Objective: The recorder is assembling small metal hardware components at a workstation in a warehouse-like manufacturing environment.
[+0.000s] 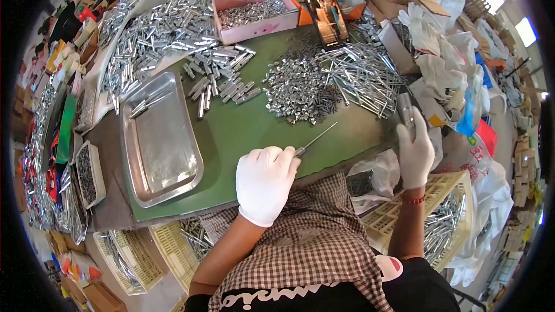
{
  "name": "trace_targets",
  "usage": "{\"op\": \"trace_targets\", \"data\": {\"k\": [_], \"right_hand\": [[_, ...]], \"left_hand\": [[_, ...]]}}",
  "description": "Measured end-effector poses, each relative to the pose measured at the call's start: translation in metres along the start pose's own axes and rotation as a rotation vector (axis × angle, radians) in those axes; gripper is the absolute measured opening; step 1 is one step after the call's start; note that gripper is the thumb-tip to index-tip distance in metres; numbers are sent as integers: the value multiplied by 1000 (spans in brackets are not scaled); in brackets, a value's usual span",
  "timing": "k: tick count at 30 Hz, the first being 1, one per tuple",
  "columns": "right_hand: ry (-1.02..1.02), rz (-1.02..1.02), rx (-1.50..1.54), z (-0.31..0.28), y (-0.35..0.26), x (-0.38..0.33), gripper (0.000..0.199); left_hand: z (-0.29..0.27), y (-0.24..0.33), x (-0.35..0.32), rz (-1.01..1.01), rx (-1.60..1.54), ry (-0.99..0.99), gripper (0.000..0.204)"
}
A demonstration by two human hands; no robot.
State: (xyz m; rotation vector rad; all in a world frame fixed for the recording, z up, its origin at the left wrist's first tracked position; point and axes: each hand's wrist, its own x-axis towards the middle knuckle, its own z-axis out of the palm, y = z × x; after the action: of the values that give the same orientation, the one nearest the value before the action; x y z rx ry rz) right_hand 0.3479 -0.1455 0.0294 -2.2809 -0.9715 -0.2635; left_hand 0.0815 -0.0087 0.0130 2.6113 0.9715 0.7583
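Note:
My left hand (264,182), in a white glove, is closed around a thin metal rod (317,138) that sticks out up and to the right over the green mat (243,127). My right hand (415,151), also gloved, grips a short metal tube (406,110) at the mat's right edge. Just beyond both hands lie a heap of small metal pieces (298,89) and a fan of long thin rods (364,72). A few metal tubes (222,81) are scattered further left on the mat.
A shallow steel tray (159,138) with a couple of parts lies left of my hands. Behind it are a large heap of tubes (156,29), a pink box of parts (254,14) and a propped phone (326,14). Yellow crates (428,208) sit by my lap.

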Motion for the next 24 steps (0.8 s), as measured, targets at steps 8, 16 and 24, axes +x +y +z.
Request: {"op": "trace_targets", "data": {"k": [8, 16, 24], "right_hand": [[98, -382, -118, 19, 0, 52, 21], [152, -524, -161, 69, -33, 97, 9], [278, -332, 246, 57, -8, 89, 9]], "left_hand": [[-1, 5, 6, -28, -28, 7, 24], [0, 12, 12, -3, -39, 9, 19], [-20, -1, 16, 31, -83, 31, 9]]}}
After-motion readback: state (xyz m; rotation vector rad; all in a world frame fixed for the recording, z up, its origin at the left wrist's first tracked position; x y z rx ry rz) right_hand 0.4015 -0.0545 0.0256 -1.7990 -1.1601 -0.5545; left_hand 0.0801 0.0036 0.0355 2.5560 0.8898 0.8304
